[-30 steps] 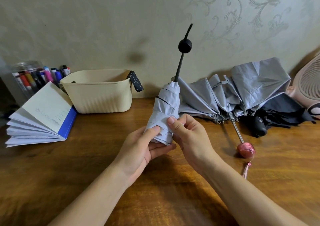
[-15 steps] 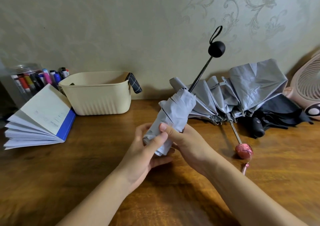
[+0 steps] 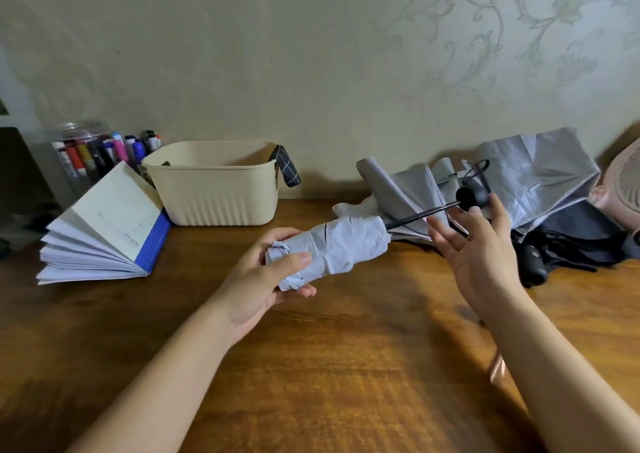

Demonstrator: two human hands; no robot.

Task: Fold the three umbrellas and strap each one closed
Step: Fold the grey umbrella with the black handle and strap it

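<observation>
Table point(image 3: 346, 366), loose grey umbrella point(image 3: 540, 172) right of the cream basket point(image 3: 214, 192), black umbrella point(image 3: 571, 241) half hidden beneath it, rolled pale umbrella point(image 3: 343, 248) right-front of the basket, now tipped level, left hand point(image 3: 263, 279) clasping its canopy, right hand point(image 3: 485, 262) off the cloth, fingers spread beside its knob point(image 3: 471, 196), contact unclear.

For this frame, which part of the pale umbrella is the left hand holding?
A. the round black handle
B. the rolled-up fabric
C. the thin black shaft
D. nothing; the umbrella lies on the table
B: the left hand is curled round the rolled fabric of the umbrella, while the black handle sticks out to the right, next to the open right hand.
</observation>
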